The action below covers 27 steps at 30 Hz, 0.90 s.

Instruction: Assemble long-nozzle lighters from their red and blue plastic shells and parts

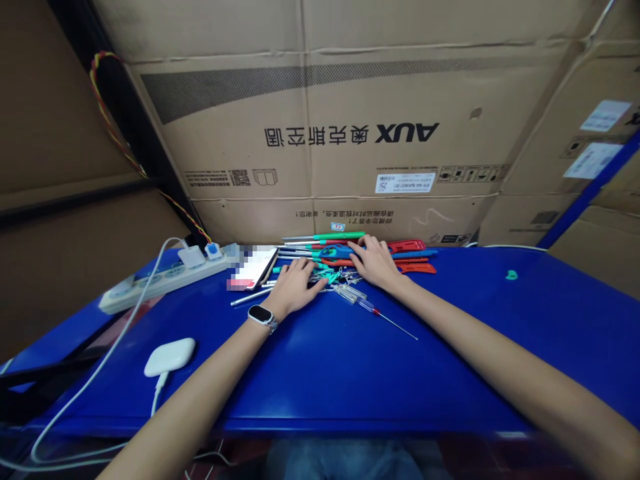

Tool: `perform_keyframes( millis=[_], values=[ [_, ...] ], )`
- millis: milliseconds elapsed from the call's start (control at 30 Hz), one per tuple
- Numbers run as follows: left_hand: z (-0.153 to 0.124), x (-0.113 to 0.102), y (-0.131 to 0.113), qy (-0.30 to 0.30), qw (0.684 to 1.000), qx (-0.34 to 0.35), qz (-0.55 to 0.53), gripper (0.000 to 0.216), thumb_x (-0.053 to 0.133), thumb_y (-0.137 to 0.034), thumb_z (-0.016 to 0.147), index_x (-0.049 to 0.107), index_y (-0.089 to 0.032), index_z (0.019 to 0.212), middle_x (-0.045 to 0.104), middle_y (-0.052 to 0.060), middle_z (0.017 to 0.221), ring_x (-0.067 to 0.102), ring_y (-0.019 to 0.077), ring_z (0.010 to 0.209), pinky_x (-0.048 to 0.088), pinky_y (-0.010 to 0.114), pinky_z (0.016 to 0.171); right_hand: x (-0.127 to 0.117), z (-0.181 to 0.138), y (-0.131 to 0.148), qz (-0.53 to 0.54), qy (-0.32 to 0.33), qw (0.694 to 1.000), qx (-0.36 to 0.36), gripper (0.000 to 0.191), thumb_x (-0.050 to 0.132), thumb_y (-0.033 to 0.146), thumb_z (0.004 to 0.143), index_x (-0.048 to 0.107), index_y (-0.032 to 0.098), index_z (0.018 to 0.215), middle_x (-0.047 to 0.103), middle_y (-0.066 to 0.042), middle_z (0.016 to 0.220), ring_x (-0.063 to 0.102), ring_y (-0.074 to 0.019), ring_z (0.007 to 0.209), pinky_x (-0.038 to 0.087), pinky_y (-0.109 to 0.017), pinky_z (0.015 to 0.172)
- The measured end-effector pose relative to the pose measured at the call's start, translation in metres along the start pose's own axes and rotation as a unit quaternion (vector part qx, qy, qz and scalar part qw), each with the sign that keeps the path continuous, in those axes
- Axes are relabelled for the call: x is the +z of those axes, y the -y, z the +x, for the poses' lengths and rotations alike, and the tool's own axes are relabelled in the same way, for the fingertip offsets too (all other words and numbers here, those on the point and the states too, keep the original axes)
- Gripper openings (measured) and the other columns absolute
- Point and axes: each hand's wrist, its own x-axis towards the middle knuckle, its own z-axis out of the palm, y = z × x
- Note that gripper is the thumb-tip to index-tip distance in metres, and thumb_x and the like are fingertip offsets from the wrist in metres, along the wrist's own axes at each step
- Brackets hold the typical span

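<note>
My left hand (295, 285), with a banded watch (263, 317) on its wrist, lies palm down over the left part of a pile of tools. Its fingers reach forward and the thumb is apart. My right hand (374, 262) rests over blue-handled lighters (411, 255), fingers spread, touching the pile. Long lighters with metal stems, in green (345, 236), red (407, 245) and orange (417, 268), lie side by side. Between my hands are small green pieces (330, 275). In front lie clear-handled screwdrivers (350, 293), one with a red collar (375, 311). What lies under my palms is hidden.
A phone (255, 267), partly blurred, lies left of the pile. A power strip (170, 277) with plugs and a white earbud case (170, 357) on a cable sit farther left. Cardboard (340, 100) stands behind the blue table (350, 380). A small green piece (511, 274) lies right.
</note>
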Motion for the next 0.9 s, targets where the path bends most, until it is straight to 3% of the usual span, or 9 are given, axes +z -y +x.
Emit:
perform_keyframes(
  millis=[133, 233, 333, 433, 533, 700, 900],
  values=[
    [0.008, 0.003, 0.000, 0.016, 1.000, 0.015, -0.019, 0.053, 0.040, -0.056, 0.097, 0.052, -0.020, 0.134, 0.054, 0.013, 0.137, 0.050, 0.0340, 0.123, 0.040, 0.053, 0.100, 0.001, -0.003, -0.002, 0.016, -0.014, 0.999, -0.026, 0.042, 0.042, 0.029, 0.099, 0.055, 0.023, 0.138, 0.054, -0.016, 0.122, 0.047, -0.0309, 0.108, 0.036, -0.042, 0.085],
    [0.010, 0.007, 0.001, 0.017, 0.999, 0.022, -0.022, 0.053, 0.039, -0.057, 0.097, 0.054, -0.021, 0.133, 0.056, 0.012, 0.132, 0.052, 0.0337, 0.120, 0.041, 0.052, 0.099, 0.001, -0.004, -0.007, 0.053, 0.000, 0.994, -0.098, 0.037, 0.041, 0.024, 0.099, 0.062, 0.024, 0.129, 0.053, -0.015, 0.127, 0.047, -0.0288, 0.116, 0.036, -0.042, 0.092],
    [0.009, 0.009, 0.003, 0.014, 0.999, 0.030, -0.019, 0.050, 0.039, -0.056, 0.097, 0.056, -0.021, 0.128, 0.056, 0.011, 0.125, 0.055, 0.0319, 0.114, 0.042, 0.051, 0.098, 0.000, 0.000, -0.013, 0.079, 0.029, 0.986, -0.142, 0.033, 0.046, 0.030, 0.099, 0.066, 0.025, 0.125, 0.055, -0.014, 0.128, 0.049, -0.0278, 0.118, 0.035, -0.043, 0.095],
    [0.006, 0.008, 0.004, 0.016, 0.999, 0.034, -0.023, 0.047, 0.038, -0.054, 0.097, 0.059, -0.019, 0.120, 0.056, 0.012, 0.120, 0.056, 0.0311, 0.110, 0.043, 0.051, 0.096, -0.002, 0.008, -0.015, 0.089, 0.058, 0.983, -0.151, 0.035, 0.054, 0.039, 0.096, 0.066, 0.026, 0.126, 0.058, -0.012, 0.125, 0.052, -0.0277, 0.115, 0.036, -0.043, 0.094],
    [0.005, 0.006, 0.003, 0.014, 0.999, 0.036, -0.032, 0.044, 0.040, -0.052, 0.097, 0.060, -0.018, 0.115, 0.057, 0.012, 0.116, 0.056, 0.0315, 0.108, 0.044, 0.053, 0.095, -0.006, 0.015, -0.014, 0.078, 0.076, 0.982, -0.156, 0.033, 0.055, 0.037, 0.096, 0.067, 0.025, 0.124, 0.059, -0.013, 0.124, 0.053, -0.0274, 0.115, 0.036, -0.043, 0.095],
    [0.004, 0.004, 0.001, 0.009, 0.999, 0.039, -0.023, 0.044, 0.039, -0.052, 0.098, 0.058, -0.018, 0.119, 0.058, 0.011, 0.119, 0.056, 0.0307, 0.110, 0.043, 0.050, 0.095, -0.008, 0.018, -0.010, 0.068, 0.075, 0.984, -0.145, 0.033, 0.055, 0.025, 0.095, 0.065, 0.024, 0.127, 0.059, -0.012, 0.127, 0.053, -0.0272, 0.117, 0.036, -0.043, 0.097],
    [0.002, 0.005, 0.001, -0.003, 0.999, 0.040, -0.017, 0.045, 0.038, -0.053, 0.099, 0.058, -0.021, 0.123, 0.059, 0.010, 0.123, 0.055, 0.0294, 0.112, 0.042, 0.048, 0.096, -0.005, 0.007, -0.006, 0.093, 0.066, 0.982, -0.148, 0.036, 0.054, 0.027, 0.095, 0.062, 0.023, 0.130, 0.057, -0.013, 0.132, 0.051, -0.0276, 0.122, 0.038, -0.045, 0.100]
  ],
)
